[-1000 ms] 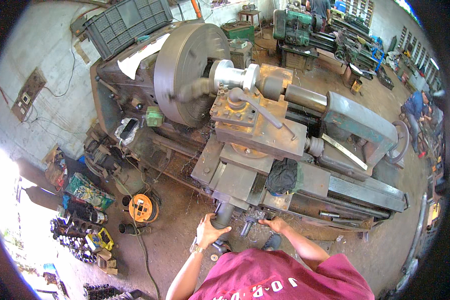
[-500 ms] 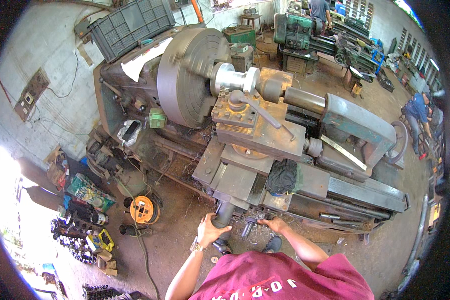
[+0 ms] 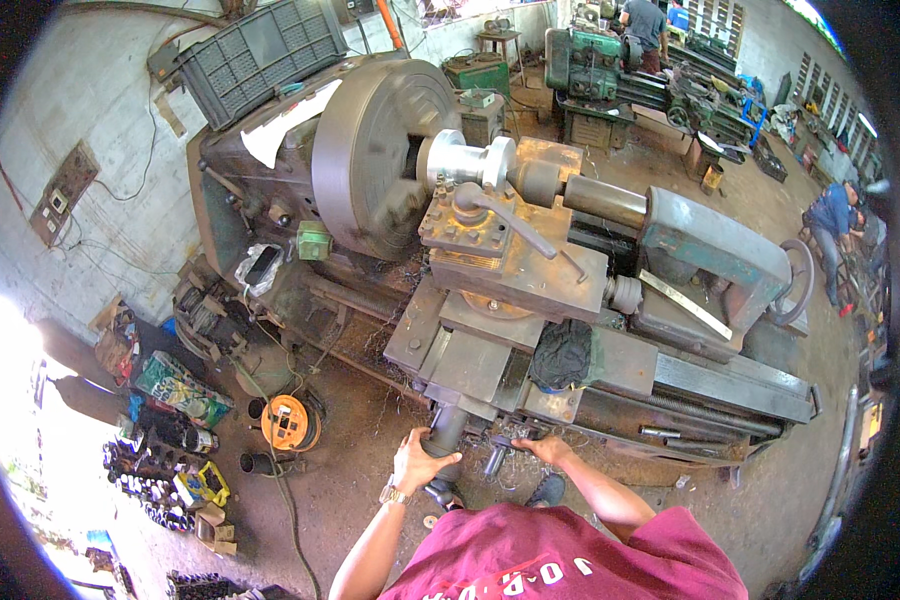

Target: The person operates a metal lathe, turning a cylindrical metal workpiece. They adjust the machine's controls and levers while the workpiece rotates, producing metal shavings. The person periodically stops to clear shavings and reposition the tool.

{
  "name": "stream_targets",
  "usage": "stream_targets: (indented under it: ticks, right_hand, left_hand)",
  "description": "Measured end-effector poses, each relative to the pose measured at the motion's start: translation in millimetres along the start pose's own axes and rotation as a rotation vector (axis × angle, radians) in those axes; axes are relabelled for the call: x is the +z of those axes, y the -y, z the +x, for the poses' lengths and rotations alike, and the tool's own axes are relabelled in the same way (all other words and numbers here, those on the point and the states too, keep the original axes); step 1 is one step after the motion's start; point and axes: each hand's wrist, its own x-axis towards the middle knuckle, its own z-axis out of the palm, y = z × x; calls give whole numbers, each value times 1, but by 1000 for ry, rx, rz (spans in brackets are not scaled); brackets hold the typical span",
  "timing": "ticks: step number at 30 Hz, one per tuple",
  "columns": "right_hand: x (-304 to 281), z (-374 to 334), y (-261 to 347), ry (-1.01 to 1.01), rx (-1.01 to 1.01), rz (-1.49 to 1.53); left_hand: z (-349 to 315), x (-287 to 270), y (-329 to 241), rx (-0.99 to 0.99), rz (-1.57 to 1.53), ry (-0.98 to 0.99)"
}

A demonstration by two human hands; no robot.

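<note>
In front of me is a large lathe. Its big round chuck (image 3: 385, 160), blurred as if turning, bears a shiny, spool-shaped metal workpiece (image 3: 468, 160) that reaches to the tailstock (image 3: 710, 245). Beside the workpiece stands the tool post (image 3: 465, 222), with a lever on top. My left hand (image 3: 416, 464) is wrapped round the dark cross-slide handwheel (image 3: 440, 447) at the near end of the slide. Close by on the right, my right hand (image 3: 544, 448) is closed on the crank handle (image 3: 502, 444) low on the carriage; its fingertips are partly hidden.
A dark cloth (image 3: 562, 354) lies on the carriage, and a flat metal strip (image 3: 685, 304) rests by the tailstock. An orange cable reel (image 3: 286, 422) sits on the floor at left, its cable trailing toward me. People (image 3: 832, 222) work at far right and beyond another green lathe (image 3: 582, 65).
The view has shifted very slightly. Both hands keep their places on the handwheel and crank handle, and the chuck is blurred in both frames.
</note>
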Motion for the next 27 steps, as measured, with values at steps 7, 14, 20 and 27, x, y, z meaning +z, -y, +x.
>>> stream_targets:
  ticks: [7, 14, 20, 27]
  right_hand:
    - [6, 11, -2, 17, -50, -2]
    - [-7, -13, 20, 60, -40, -101]
    - [-7, -8, 17, 59, -130, -92]
    - [25, 39, -2, -94, -118, -222]
  left_hand:
    - [2, 1, 1, -2, 22, 12]
    - [2, 0, -1, -50, 36, 22]
    - [3, 2, 2, 2, 49, 0]
    - [3, 4, 5, 18, 18, -40]
